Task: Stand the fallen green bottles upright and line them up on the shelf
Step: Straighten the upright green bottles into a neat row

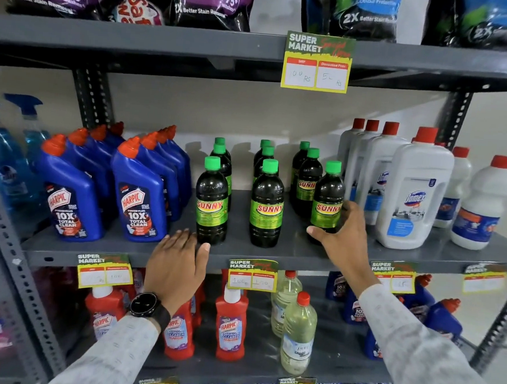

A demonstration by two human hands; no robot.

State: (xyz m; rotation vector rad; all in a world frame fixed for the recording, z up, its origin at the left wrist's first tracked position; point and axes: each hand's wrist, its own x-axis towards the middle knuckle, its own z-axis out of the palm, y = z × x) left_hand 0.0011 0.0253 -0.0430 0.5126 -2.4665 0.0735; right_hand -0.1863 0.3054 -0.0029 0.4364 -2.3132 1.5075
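Observation:
Dark bottles with green caps and green SUNNY labels stand upright in three rows on the grey middle shelf (272,254). The front left bottle (212,201) and front middle bottle (267,204) stand free. My right hand (340,240) wraps around the lower part of the front right bottle (327,203), thumb in front, fingers behind. My left hand (176,266) hovers flat with fingers apart at the shelf's front edge, just below and left of the front left bottle, holding nothing. None of the green bottles in view lies on its side.
Blue Harpic bottles (139,196) crowd the shelf left of the green ones. White Domex bottles (411,191) stand to the right. Price tags (252,274) hang on the shelf edge. Red and clear bottles fill the shelf below, detergent bags the one above.

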